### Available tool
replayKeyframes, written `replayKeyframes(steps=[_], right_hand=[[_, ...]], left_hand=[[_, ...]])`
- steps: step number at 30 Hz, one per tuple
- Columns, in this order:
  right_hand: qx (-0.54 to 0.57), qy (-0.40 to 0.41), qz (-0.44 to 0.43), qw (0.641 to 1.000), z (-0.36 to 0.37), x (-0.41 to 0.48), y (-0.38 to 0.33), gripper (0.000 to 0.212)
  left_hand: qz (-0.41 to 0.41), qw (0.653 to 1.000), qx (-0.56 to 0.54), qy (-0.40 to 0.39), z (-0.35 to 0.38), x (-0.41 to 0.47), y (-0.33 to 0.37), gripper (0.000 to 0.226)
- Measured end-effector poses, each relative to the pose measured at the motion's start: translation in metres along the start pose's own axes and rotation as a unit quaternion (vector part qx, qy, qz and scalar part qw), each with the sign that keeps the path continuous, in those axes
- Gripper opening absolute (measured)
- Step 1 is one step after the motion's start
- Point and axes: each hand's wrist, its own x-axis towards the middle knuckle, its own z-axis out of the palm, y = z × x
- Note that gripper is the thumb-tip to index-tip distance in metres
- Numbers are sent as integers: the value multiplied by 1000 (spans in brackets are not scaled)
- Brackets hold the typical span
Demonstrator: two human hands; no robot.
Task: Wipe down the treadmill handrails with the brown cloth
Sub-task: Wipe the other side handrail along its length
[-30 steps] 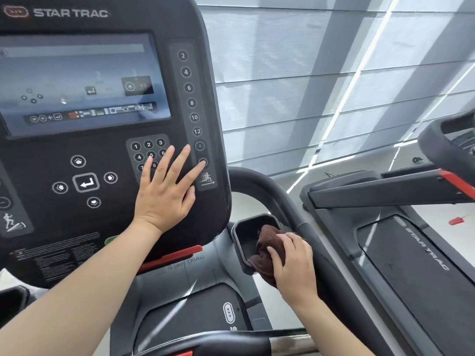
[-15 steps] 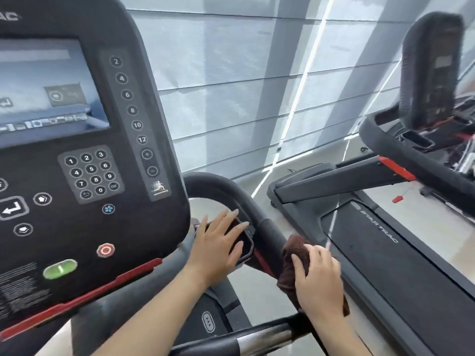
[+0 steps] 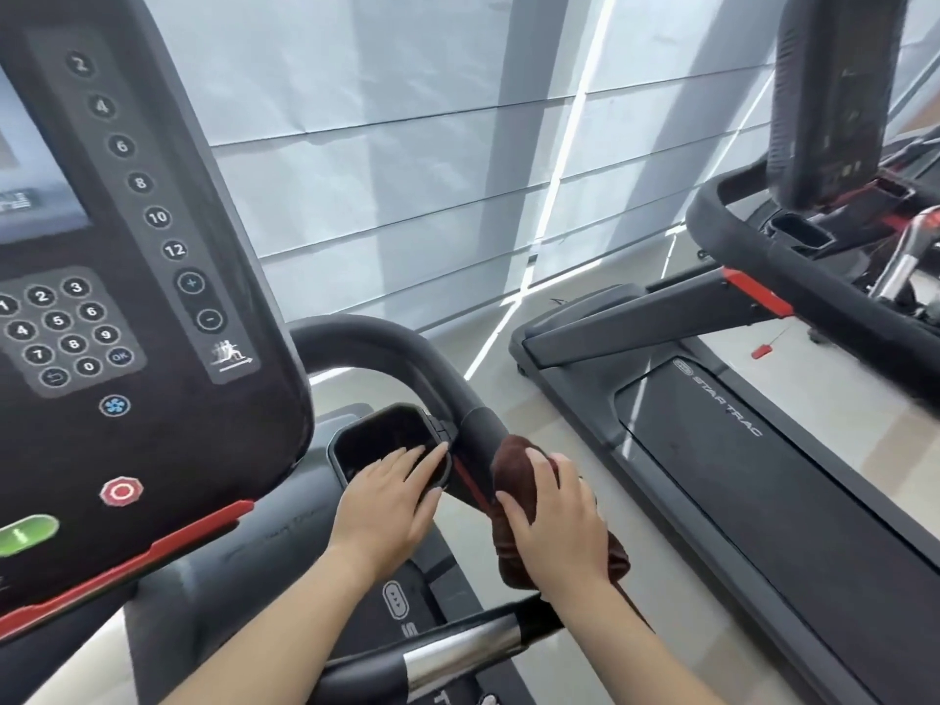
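The black right handrail curves out from behind the console and runs down toward me. The brown cloth is wrapped over the rail just below its bend. My right hand presses on the cloth and grips it around the rail. My left hand rests flat, fingers spread, on the rim of the black cup holder beside the rail. The rail under the cloth and my right hand is hidden.
The treadmill console with keypad and red stop button fills the left. A chrome-and-black front bar crosses below my arms. A second treadmill stands close on the right, its console upright. Blinds cover the window behind.
My left hand left the console keypad and came down onto the cup holder. My right hand slid the cloth from the cup holder onto the handrail. My view swung right.
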Motion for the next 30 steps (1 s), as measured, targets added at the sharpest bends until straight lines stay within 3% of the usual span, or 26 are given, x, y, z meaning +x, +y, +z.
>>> replayKeyframes(steps=[12,22,30], right_hand=[[1,-40,-25,999,11,57,-34,56],[30,-8,-18,999,-6,-26,32,53],[74,-46,2,996,-6,7,17,54]], left_hand=[[-16,999,27,-12,-8,-3,5,55],[-47,999,26,7,-7,-5,10,51],[-45,997,45,33,-3,-5,10,51]])
